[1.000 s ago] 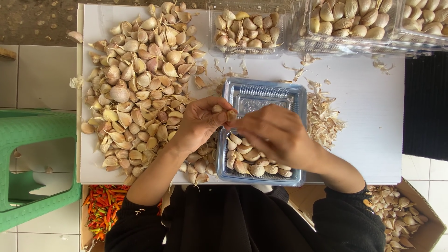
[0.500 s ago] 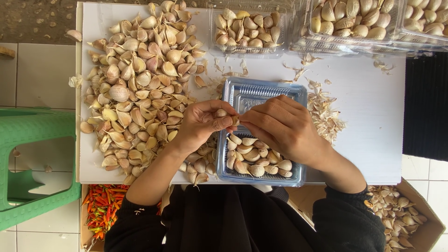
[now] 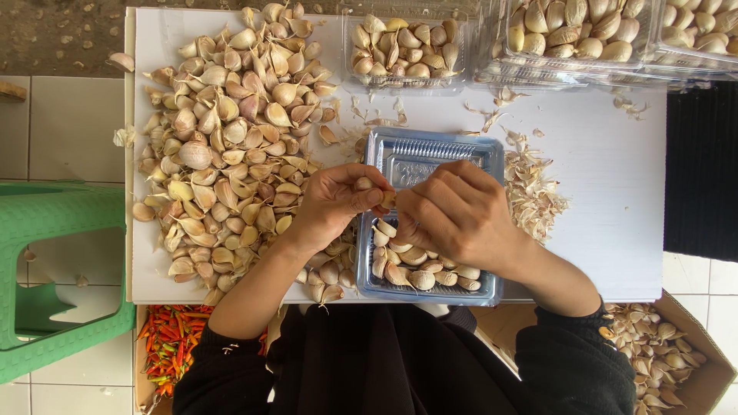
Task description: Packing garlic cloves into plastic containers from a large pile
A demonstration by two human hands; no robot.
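Garlic clove (image 3: pixel 364 184) pinched in left hand (image 3: pixel 334 204); right hand (image 3: pixel 453 215) apparently peeling it above clear tray (image 3: pixel 492 154).

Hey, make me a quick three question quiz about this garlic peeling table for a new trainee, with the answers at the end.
1. True or false: the clear plastic tray under the hands is packed full of garlic cloves.
2. What lies in the open box at the floor, bottom left? A) red chillies B) onions C) limes
3. Fill in: the left hand and right hand meet on a single garlic ____.

Key:
1. False. Peeled cloves fill only the near part; the far part is bare.
2. A, the red chillies.
3. Clove. The big pile of unpeeled cloves lies on the white table at the left hand's side.
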